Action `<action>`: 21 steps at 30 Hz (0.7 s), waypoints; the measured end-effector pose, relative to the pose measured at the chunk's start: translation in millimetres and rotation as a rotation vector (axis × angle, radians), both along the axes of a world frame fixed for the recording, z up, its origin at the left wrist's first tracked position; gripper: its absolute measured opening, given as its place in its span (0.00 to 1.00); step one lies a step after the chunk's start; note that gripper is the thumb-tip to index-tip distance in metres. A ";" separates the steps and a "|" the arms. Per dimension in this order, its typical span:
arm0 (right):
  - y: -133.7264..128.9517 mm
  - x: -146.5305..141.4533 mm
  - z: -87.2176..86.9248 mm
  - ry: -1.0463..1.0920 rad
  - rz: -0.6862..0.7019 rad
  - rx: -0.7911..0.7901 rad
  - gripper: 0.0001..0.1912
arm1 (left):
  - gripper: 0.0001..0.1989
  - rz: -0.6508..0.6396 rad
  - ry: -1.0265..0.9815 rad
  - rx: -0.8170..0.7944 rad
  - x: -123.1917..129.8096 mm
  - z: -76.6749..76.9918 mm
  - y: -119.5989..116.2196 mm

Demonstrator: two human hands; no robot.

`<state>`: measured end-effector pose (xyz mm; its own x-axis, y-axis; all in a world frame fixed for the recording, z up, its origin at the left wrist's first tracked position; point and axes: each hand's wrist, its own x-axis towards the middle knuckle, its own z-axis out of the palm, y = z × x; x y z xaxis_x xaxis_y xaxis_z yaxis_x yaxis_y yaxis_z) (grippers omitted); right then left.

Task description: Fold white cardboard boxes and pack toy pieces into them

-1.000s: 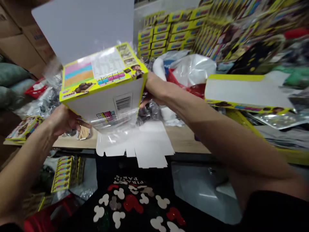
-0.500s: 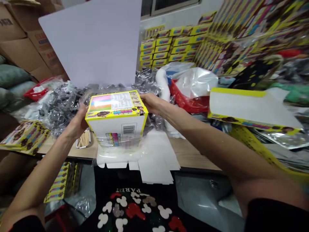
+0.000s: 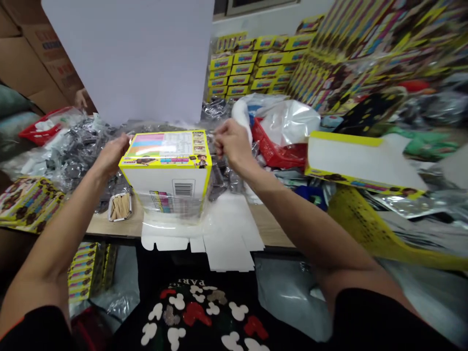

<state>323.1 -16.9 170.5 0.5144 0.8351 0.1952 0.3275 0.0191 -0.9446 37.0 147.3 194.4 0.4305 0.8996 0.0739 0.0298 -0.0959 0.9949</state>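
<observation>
The left hand (image 3: 111, 157) has its grip spread, fingertips at the box's upper left corner. The box (image 3: 166, 178), yellow and white, sits wrapped in clear film (image 3: 171, 214) on a white card blank (image 3: 230, 243) on the worktop (image 3: 274, 226). The right hand (image 3: 232, 145), curled, is just beside the box; whether it pinches film is unclear. A tray of wooden sticks (image 3: 120, 207) lies nearby.

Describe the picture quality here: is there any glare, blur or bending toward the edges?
In the head view, glare shines on the clear plastic wrap around the yellow-edged box, while the stacked boxes at upper right look smeared and lean, stretched by the wide view.
</observation>
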 end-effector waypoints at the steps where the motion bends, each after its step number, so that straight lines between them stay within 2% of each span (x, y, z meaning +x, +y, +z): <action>1: -2.1 1.0 6.9 -0.005 -0.047 0.049 0.08 | 0.19 0.008 -0.043 0.017 3.0 -1.3 -0.9; 5: -7.1 2.4 23.2 -0.052 -0.037 0.060 0.17 | 0.24 -0.045 -0.138 0.056 3.0 -14.0 -10.1; 7: -8.8 0.3 21.4 -0.041 0.001 0.032 0.24 | 0.30 -0.034 -0.101 0.027 -2.6 -21.3 -14.0; 9: -12.7 -4.1 15.7 0.006 0.043 -0.019 0.27 | 0.31 -0.008 -0.035 0.004 -9.5 -26.1 -16.0; 12: -23.5 -12.7 7.4 0.059 0.107 -0.076 0.24 | 0.29 -0.051 0.044 -0.009 -19.7 -26.9 -16.1; 16: -35.5 -19.5 -3.5 0.009 0.121 -0.035 0.21 | 0.23 -0.099 0.079 -0.059 -32.1 -23.4 -15.3; 21: -32.8 -12.5 -18.4 0.088 0.205 -0.118 0.23 | 0.23 -0.139 0.279 -0.110 -35.6 -27.1 -20.8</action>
<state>310.7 -49.8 152.1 0.3427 0.9380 0.0518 0.2441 -0.0357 -0.9691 1.4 126.5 167.3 0.5394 0.8271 -0.1581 0.2966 -0.0109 0.9549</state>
